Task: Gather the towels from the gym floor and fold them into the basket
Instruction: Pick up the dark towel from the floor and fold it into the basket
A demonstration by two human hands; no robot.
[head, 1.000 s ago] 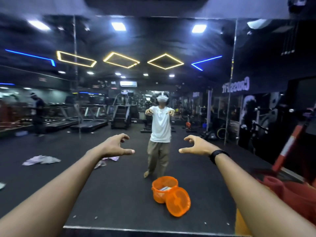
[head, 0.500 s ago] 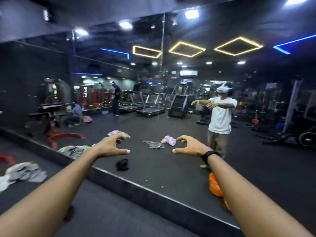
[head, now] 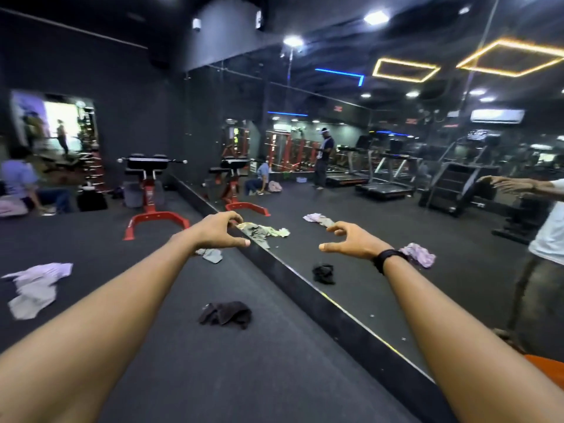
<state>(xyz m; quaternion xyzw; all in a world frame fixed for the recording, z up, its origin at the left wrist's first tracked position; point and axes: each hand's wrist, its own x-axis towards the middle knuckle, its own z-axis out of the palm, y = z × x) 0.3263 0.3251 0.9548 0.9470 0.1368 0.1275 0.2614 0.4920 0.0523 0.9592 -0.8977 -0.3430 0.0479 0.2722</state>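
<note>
Both my arms reach forward over the dark gym floor. My left hand and my right hand hang in the air with loosely curled fingers and hold nothing. A crumpled black towel lies on the floor between my forearms. A pale lilac and grey towel lies at the far left. A small grey towel sits just beyond my left hand, beside the mirror's base. An orange sliver of the basket shows at the right edge.
A wall mirror runs diagonally on the right and reflects towels, treadmills and me. A red and black gym bench stands ahead on the left. A person crouches at the far left by some cloth.
My view has swung left, away from the mirror and the orange basket, onto the floor with the towels. Both hands stay raised and empty in the same curled pose.
</note>
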